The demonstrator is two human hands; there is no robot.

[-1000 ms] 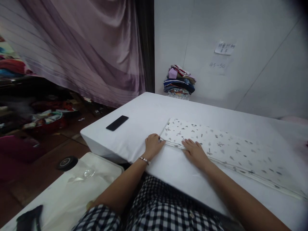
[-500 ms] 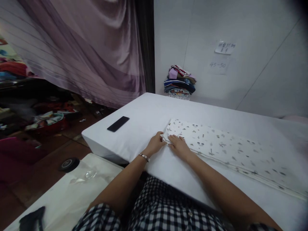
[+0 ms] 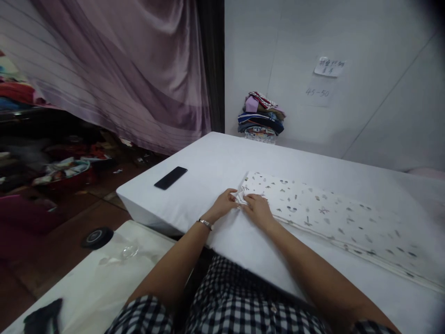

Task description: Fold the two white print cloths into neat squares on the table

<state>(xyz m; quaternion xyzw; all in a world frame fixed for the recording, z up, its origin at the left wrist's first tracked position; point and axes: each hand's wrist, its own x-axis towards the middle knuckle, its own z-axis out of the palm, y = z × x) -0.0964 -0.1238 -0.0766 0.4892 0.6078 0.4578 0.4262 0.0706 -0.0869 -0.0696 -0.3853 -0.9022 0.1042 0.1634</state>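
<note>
A long folded white cloth [image 3: 302,204] with a small scattered print lies across the white-covered table [image 3: 205,162], its layers showing along the near edge. At its left end, my left hand [image 3: 225,204] pinches the near corner between thumb and fingers. Beside it, my right hand [image 3: 257,209] has its fingers bent and closed on the same corner, where the fabric is bunched up. The cloth's far right end fades out at the edge of the view.
A black phone [image 3: 171,178] lies on the table to the left. Folded clothes [image 3: 260,118] are stacked beyond the far edge, by the wall. Lower left, a white surface [image 3: 114,278] holds a round black object [image 3: 98,238]. A purple curtain [image 3: 156,69] hangs behind.
My right hand has gone from lying flat on the cloth to gripping its corner with bent fingers. The fabric between my hands is now bunched and slightly lifted.
</note>
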